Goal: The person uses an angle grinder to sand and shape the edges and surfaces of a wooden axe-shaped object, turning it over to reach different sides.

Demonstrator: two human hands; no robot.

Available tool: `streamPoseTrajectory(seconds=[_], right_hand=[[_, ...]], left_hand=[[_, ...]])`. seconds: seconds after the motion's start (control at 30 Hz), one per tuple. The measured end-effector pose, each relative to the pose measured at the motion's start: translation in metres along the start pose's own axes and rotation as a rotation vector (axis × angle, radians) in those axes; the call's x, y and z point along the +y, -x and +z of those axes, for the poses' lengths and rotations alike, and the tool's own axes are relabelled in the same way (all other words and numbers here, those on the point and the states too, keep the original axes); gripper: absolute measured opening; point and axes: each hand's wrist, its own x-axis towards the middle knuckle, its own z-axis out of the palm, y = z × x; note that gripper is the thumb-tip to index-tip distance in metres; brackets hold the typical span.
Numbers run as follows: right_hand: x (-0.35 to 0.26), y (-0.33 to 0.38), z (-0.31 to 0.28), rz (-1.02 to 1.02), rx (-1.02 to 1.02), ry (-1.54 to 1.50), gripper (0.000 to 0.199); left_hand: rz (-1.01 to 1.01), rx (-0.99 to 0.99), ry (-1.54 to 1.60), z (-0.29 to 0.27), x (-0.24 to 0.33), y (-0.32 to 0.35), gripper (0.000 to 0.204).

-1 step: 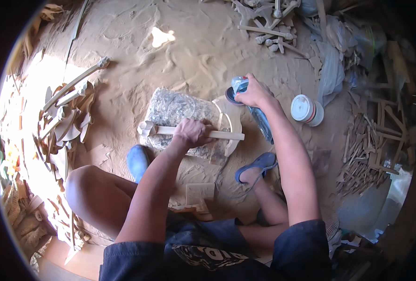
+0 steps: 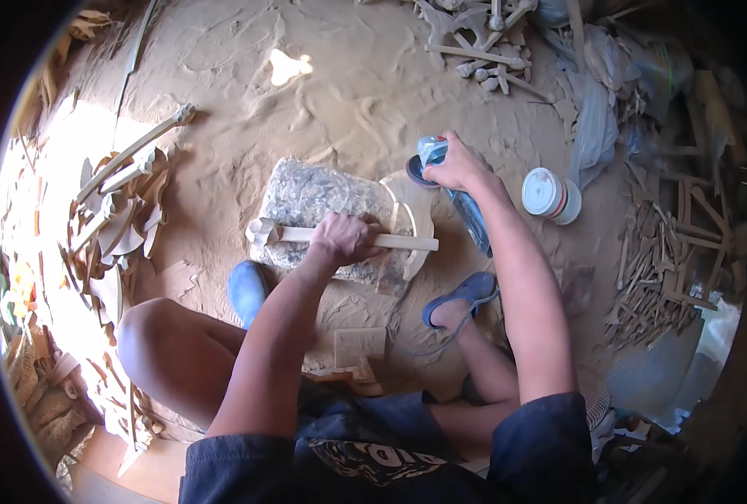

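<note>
My right hand (image 2: pixel 456 168) hid most of the grinder (image 2: pixel 468 212); my left hand's fingers (image 2: pixel 358 245) covered the wooden strip's (image 2: pixel 407 242) middle.

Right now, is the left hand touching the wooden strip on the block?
Touching. The head view shows the left hand wrapped over the wooden strip, pressing it onto the block.

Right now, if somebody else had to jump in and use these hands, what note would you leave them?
Left hand: gripping a carved wooden stick, holding it flat across a grey stone block on the sandy floor.
Right hand: around a blue angle grinder, its disc beside the curved wooden pieces leaning on the block's right end.
Done: the stick's left end already shows carved shaping.
Left: cannot tell how much sanding remains. More carved pieces lie piled to the left; a white-lidded jar stands to the right.
</note>
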Motion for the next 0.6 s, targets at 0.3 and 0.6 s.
streamPoseTrajectory(seconds=[0.3, 0.6], right_hand=[[0.036, -0.017, 0.003, 0.133, 0.03, -0.085, 0.108], [0.048, -0.012, -0.001, 0.184, 0.041, -0.128, 0.106]], left_hand=[[-0.004, -0.016, -0.045, 0.005, -0.004, -0.002, 0.044], [-0.006, 0.033, -0.021, -0.002, -0.002, 0.002, 0.044]])
